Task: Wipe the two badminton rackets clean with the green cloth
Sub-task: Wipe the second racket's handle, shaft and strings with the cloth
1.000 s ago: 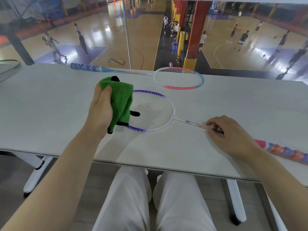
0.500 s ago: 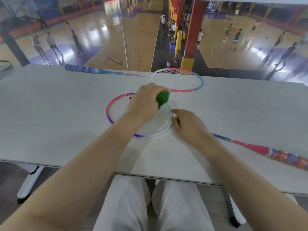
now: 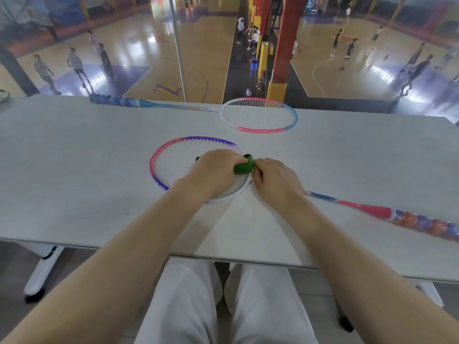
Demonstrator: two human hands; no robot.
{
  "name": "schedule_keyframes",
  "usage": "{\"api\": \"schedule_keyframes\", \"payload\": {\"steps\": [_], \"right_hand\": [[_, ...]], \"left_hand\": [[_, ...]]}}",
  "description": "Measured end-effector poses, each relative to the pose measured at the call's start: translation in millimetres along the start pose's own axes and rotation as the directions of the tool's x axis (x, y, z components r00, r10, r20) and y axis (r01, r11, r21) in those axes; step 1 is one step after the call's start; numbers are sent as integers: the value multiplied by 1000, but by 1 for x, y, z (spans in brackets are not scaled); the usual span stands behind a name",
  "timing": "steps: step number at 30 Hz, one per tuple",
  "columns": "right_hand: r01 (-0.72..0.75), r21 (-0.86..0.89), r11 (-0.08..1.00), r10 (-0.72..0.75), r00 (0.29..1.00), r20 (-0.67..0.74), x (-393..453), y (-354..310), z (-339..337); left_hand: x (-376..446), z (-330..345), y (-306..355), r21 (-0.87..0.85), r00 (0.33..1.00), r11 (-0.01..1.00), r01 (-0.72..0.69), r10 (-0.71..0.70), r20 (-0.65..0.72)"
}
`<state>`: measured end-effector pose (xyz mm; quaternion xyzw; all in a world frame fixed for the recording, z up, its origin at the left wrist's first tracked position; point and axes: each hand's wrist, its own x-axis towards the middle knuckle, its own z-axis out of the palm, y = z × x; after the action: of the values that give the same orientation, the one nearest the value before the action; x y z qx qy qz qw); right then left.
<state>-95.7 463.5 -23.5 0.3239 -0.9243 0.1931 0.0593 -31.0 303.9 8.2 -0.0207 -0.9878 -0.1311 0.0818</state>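
A pink-and-purple badminton racket (image 3: 173, 157) lies flat on the white table (image 3: 74, 170), its shaft and orange-blue grip running off to the right. My left hand (image 3: 213, 172) grips the bunched green cloth (image 3: 244, 166) and presses it on the strings at the head's right side. My right hand (image 3: 275, 182) rests on the frame where head meets shaft, its fingertips touching the cloth; its fingers are curled, and what they hold is hidden. A second racket (image 3: 259, 115), pink, white and blue, lies at the table's far edge with its blue grip pointing left.
A glass pane behind the table looks down on sports courts with people. Part of another racket (image 3: 3, 95) shows at the far left edge. My white-trousered legs are under the table's near edge, between its white legs.
The left hand brought the cloth from the head's left side onto the strings at the right side. The right hand slid up the shaft from near the grip to the head.
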Motion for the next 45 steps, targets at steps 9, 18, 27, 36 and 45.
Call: {"api": "schedule_keyframes", "payload": {"steps": [9,18,27,36,45], "right_hand": [[-70,-90,994,73,997,33,9,-6,3],[-31,-106,994,32,999,13,7,-3,2],[94,-124,988,-81,991,105,-7,-2,-6],[38,-75,996,-28,991,131,-6,-5,-11],[27,-73,997,-17,989,144,-5,-10,-14]], "left_hand": [[-72,-13,15,9,991,999,-47,46,124],[-32,-2,0,172,999,984,46,-48,8],[30,8,-17,193,981,966,173,-151,-123],[37,-4,-20,12,995,995,96,-96,17],[-58,-18,-9,-118,994,990,76,-65,88]]}}
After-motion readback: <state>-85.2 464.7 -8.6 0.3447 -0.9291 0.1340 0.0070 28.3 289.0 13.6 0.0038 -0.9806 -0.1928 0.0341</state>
